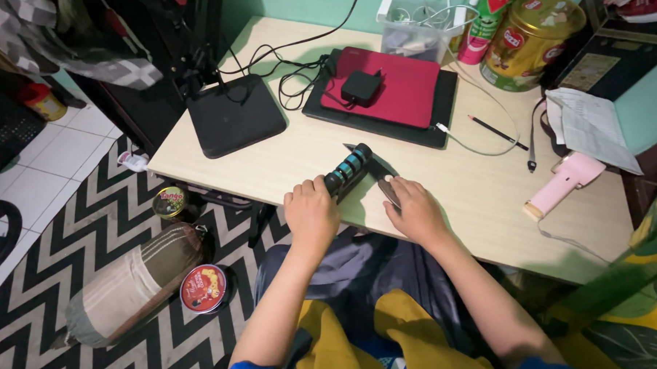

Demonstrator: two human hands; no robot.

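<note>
While the left hand (pixel 311 211) is clamping its fingers on the near end of a black tool with blue bands (pixel 348 171), lying on the table's (pixel 271 161) near edge, its long axis is running near-left to far-right (blade tip pointing far-left). The right hand (pixel 415 208) is gripping the knife handle (pixel 388 190). A red-topped laptop (pixel 401 92) is lying beyond.

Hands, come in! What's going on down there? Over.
Left hand gripping black-and-blue sharpener. Right hand on knife drawn through it. Pencil nearby, clear.
</note>
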